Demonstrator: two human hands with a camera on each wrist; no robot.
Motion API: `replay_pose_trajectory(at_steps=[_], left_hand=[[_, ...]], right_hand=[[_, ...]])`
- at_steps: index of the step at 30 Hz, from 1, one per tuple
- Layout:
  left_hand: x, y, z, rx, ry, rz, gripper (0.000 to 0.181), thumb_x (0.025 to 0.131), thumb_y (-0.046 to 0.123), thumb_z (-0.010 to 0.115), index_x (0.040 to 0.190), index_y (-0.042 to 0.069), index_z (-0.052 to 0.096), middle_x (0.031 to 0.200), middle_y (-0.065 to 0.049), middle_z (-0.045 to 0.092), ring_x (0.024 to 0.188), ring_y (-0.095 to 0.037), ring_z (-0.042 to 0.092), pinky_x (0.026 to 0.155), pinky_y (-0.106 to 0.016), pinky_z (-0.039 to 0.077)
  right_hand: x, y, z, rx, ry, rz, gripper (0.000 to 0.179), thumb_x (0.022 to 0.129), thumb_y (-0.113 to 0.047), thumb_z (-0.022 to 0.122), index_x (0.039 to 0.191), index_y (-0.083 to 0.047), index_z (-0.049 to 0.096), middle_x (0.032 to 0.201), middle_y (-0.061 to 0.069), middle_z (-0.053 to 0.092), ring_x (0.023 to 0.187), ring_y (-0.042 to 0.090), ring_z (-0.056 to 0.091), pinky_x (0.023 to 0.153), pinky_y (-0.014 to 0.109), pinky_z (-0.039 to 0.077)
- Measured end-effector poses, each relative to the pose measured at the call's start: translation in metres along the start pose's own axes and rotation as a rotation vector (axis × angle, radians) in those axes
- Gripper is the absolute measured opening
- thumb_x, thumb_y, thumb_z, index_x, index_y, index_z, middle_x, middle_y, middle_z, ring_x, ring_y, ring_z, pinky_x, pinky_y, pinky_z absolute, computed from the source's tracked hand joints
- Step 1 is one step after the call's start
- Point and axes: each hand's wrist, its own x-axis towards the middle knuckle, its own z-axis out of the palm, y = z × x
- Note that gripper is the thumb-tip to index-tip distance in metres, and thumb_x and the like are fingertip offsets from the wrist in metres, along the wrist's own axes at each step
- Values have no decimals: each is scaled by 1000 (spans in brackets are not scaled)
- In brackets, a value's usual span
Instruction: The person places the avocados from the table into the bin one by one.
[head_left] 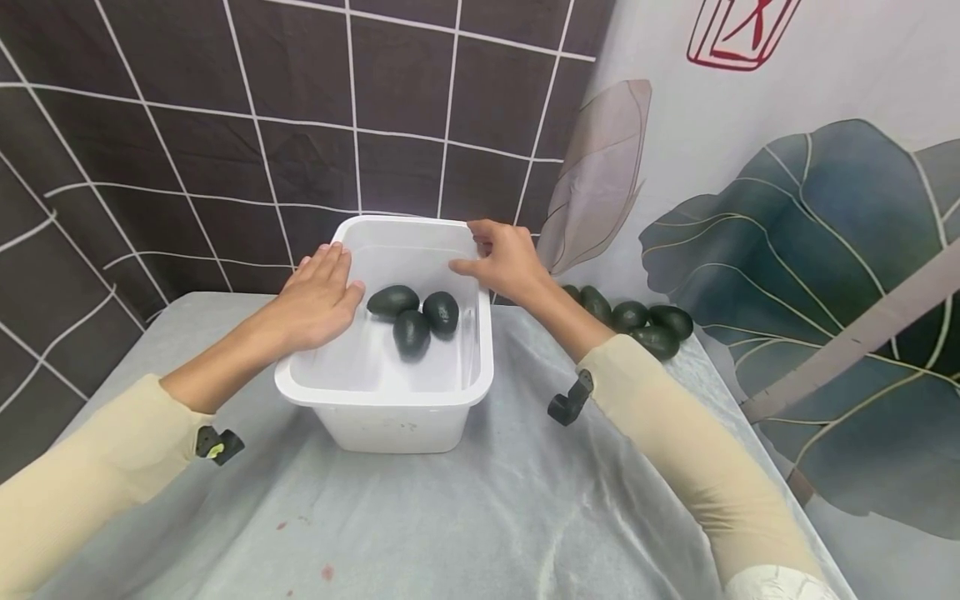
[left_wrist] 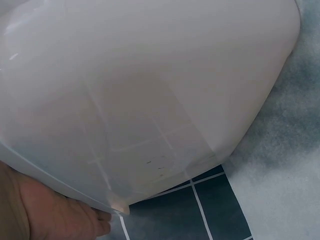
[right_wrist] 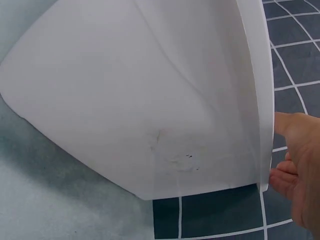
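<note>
A white plastic tub [head_left: 405, 425] stands on the cloth-covered table. Inside lie three dark green avocados [head_left: 412, 335], close together on its floor. Along the left rim rests my left hand [head_left: 318, 300], fingers straight and pointing to the far corner, thumb over the inside. My right hand [head_left: 510, 258] holds the rim at the far right corner, thumb on the inner side. In the left wrist view, the left hand [left_wrist: 55, 212] shows at the lower left beside the tub wall. The right wrist view shows the right hand [right_wrist: 300, 165] with bent fingers at the rim.
Several more avocados [head_left: 630, 315] lie in a group at the table's right edge, partly behind my right forearm. A grey cloth [head_left: 375, 533] covers the table. Behind it hangs a dark grid-patterned curtain [head_left: 300, 158], with a leaf-printed sheet [head_left: 825, 242] to the right.
</note>
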Motion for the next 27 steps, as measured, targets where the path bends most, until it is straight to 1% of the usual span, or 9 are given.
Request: replay_pose_trajectory(at_steps=[2, 5, 7, 13, 18, 23, 27], left_hand=[[0, 0, 0, -1, -1, 0, 75, 120, 34, 21, 172, -19, 6, 184, -38, -4, 175, -56, -6, 144, -67, -4], [0, 1, -1, -2, -3, -3, 75, 120, 34, 21, 172, -19, 5, 185, -38, -4, 175, -55, -6, 144, -66, -4], [-1, 0, -1, -5, -6, -5, 75, 120, 34, 21, 172, -18, 5, 185, -37, -5, 175, -55, -7, 144, -66, -4], [-1, 0, -1, -4, -5, -3, 76, 120, 35, 21, 173, -18, 5, 185, -37, -4, 175, -55, -7, 144, -66, -4], [-1, 0, 0, -8, -7, -4, 76, 120, 35, 21, 173, -18, 4, 185, -37, -5, 175, -55, -7, 144, -66, -5], [-1, 0, 0, -7, -9, -3, 76, 120, 34, 21, 173, -18, 4, 185, -37, -5, 175, -55, -7, 144, -66, -5], [-1, 0, -1, -6, -7, -3, 75, 120, 34, 21, 173, -18, 4, 185, -37, -5, 175, -55, -7, 144, -66, -5]], right_hand=[[-2, 1, -1, 10, 3, 15, 69, 92, -33, 93, 147, 2, 71, 134, 21, 81, 122, 31, 79, 111, 46, 63], [-4, 2, -3, 23, 1, 39, 69, 93, -35, 92, 149, 0, 70, 141, 20, 79, 132, 32, 79, 115, 45, 63], [-6, 3, -3, 33, 0, 49, 70, 93, -35, 92, 150, 0, 70, 143, 20, 79, 134, 32, 78, 115, 45, 63], [-9, 5, -2, 69, 21, 48, 69, 93, -35, 92, 150, -2, 71, 143, 18, 79, 133, 32, 79, 113, 44, 64], [-13, 10, -2, 91, 34, 55, 66, 96, -33, 90, 150, 0, 70, 144, 18, 79, 132, 33, 79, 111, 44, 66], [-16, 12, -4, 76, 45, 57, 64, 97, -34, 88, 150, -1, 71, 145, 17, 78, 135, 36, 77, 115, 46, 63], [-19, 15, -6, 53, 59, 57, 63, 97, -36, 88, 149, -4, 73, 144, 18, 79, 134, 36, 77, 116, 47, 63]])
